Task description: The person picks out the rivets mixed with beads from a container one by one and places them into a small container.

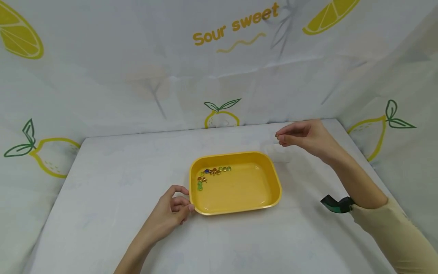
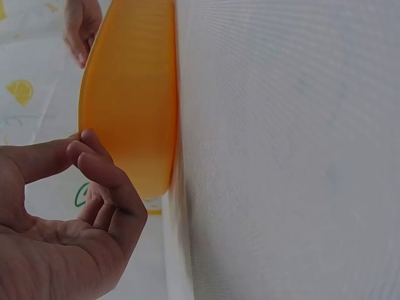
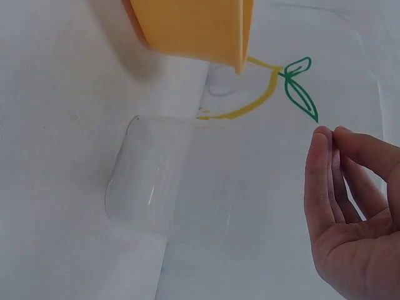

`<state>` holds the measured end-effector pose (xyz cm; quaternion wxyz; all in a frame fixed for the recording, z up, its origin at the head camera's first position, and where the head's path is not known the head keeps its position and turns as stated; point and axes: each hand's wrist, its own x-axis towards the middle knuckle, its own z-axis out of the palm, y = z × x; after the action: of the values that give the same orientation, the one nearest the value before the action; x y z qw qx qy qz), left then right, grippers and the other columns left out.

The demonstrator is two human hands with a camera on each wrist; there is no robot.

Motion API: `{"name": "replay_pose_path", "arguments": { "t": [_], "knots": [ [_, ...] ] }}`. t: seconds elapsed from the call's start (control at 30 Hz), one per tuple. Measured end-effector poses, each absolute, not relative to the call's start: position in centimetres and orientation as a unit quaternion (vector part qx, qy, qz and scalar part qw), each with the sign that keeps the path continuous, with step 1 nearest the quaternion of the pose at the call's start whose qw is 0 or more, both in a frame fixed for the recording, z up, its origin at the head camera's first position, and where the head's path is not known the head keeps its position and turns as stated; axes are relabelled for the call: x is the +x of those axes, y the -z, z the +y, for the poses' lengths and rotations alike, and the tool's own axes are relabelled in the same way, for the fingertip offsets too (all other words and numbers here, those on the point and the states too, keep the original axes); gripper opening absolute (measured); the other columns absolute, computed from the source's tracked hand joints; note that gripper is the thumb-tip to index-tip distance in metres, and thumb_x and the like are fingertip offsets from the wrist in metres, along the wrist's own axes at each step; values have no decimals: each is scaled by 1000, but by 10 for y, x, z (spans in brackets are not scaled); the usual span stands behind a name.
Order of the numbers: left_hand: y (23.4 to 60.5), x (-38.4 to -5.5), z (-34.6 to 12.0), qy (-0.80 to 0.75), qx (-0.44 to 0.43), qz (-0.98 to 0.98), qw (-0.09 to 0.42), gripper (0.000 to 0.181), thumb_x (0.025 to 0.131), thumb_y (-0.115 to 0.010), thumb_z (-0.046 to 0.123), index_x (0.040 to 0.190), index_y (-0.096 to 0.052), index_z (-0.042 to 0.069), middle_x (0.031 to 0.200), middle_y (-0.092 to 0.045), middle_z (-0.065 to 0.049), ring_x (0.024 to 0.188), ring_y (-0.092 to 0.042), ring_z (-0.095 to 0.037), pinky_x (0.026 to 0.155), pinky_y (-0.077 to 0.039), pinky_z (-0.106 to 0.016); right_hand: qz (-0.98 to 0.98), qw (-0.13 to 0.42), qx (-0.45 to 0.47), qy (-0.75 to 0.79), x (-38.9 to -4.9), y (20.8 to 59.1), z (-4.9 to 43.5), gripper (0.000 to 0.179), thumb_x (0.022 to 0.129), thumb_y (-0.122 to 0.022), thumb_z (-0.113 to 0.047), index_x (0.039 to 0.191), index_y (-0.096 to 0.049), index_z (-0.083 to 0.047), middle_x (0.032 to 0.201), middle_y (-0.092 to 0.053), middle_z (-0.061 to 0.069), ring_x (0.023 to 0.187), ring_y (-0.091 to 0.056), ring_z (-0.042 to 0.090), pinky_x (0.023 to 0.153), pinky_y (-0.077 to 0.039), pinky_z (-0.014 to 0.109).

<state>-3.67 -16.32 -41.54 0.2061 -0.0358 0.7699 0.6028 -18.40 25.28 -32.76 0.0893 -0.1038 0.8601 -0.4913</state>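
Observation:
A yellow tray [image 1: 236, 190] sits in the middle of the table. Small shiny pieces in green, amber and gold, and one blue piece [image 1: 207, 171], lie along its left and back inner edges; their exact kind is too small to tell. My left hand [image 1: 172, 209] holds the tray's near left rim between thumb and curled fingers. Raised behind the tray's right end, my right hand [image 1: 308, 139] pinches a tiny dark amber piece [image 1: 276, 135] between thumb and fingertips. Below that hand stands a clear, straight-sided container [image 3: 169, 175], faint in the head view; its contents cannot be made out.
White cloth with lemon prints covers the table [image 1: 119, 171] and hangs as walls at the back and both sides. A black and green strap piece [image 1: 337, 204] sits at the right wrist, next to a beige sleeve [image 1: 390, 232].

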Motion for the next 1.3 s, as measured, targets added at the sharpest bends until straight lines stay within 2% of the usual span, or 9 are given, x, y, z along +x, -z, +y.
{"name": "replay_pose_path", "arguments": {
  "t": [0.33,0.6,0.83,0.97,1.1,1.3],
  "knots": [
    [415,-36,-164,-605,-37,769,204,44,99,-74,8,134,-48,5,96,-73,-15,67,-58,-13,60,-48,-23,870,92,-90,475,-192,340,269,30,103,-75,-17,125,-75,4,100,-83,-9,90,-80,8,84,-64,20],
    [416,-36,-164,-603,-36,770,205,43,99,-74,8,134,-49,5,96,-73,-15,67,-58,-13,60,-48,-22,882,100,-112,447,-197,350,276,30,102,-76,-16,124,-75,5,104,-84,2,88,-80,5,82,-64,19],
    [416,-36,-163,-604,-36,769,206,43,99,-74,8,133,-49,5,95,-73,-16,67,-58,-13,60,-47,-22,895,93,-137,415,-201,354,275,27,103,-74,-14,123,-76,4,111,-82,19,87,-78,-1,82,-63,17],
    [416,-36,-163,-603,-32,770,205,43,98,-74,7,133,-49,4,96,-73,-16,67,-58,-13,60,-47,-22,901,90,-140,400,-201,354,273,26,103,-74,-13,122,-76,5,112,-81,22,86,-77,-3,80,-63,16],
    [416,-36,-163,-601,-32,772,204,43,98,-74,7,133,-49,5,96,-73,-16,67,-58,-13,60,-47,-22,911,81,-144,378,-201,354,271,23,103,-74,-12,119,-78,3,109,-82,22,84,-78,-1,78,-63,17],
    [416,-36,-163,-601,-33,772,204,43,99,-74,8,133,-49,5,96,-73,-16,67,-58,-13,60,-47,-22,918,83,-146,358,-202,356,269,20,102,-75,-12,117,-79,2,109,-82,19,87,-81,11,79,-65,22]
  ]
}}
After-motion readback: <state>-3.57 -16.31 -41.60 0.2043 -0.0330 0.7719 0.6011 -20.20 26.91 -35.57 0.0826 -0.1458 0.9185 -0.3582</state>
